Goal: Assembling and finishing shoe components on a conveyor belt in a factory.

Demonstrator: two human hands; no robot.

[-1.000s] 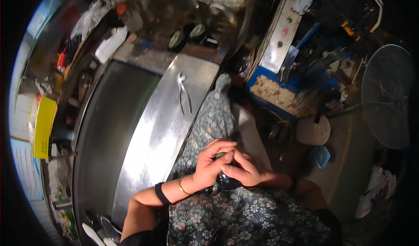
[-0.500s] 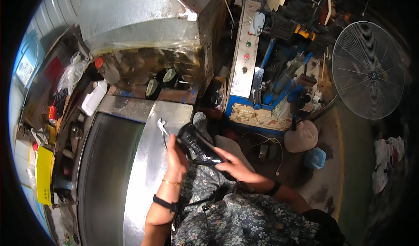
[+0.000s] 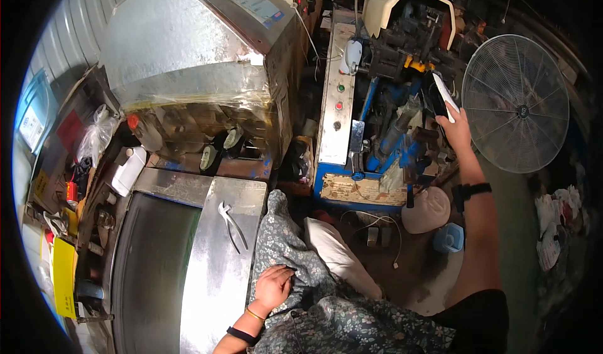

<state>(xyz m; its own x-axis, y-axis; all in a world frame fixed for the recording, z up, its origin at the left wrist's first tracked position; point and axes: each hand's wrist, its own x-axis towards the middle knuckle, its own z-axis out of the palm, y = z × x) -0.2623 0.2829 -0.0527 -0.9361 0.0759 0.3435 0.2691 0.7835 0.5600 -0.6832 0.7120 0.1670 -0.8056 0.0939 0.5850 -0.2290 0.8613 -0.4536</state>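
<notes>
A long black-and-white shoe-like item (image 3: 446,96) is grasped endwise by the right hand (image 3: 456,129) — probably light, stiff, best held there; the left hand (image 3: 274,288) rests on grey floral fabric (image 3: 281,231), its grip indiscernible.

Machinery with blue parts (image 3: 392,139) crowds the right hand's (image 3: 458,131) left; a wire-caged fan (image 3: 522,111) stands close right. Leftward from the left hand (image 3: 274,287), open air spans the steel ledge (image 3: 217,272), pliers (image 3: 228,219) lying farther up.

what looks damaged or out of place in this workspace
The pale panel on the blue machine frame stands out: its surface is patchy and seems to be flaking. The pliers lie slantwise on the metal ledge, apparently left loose.
</notes>
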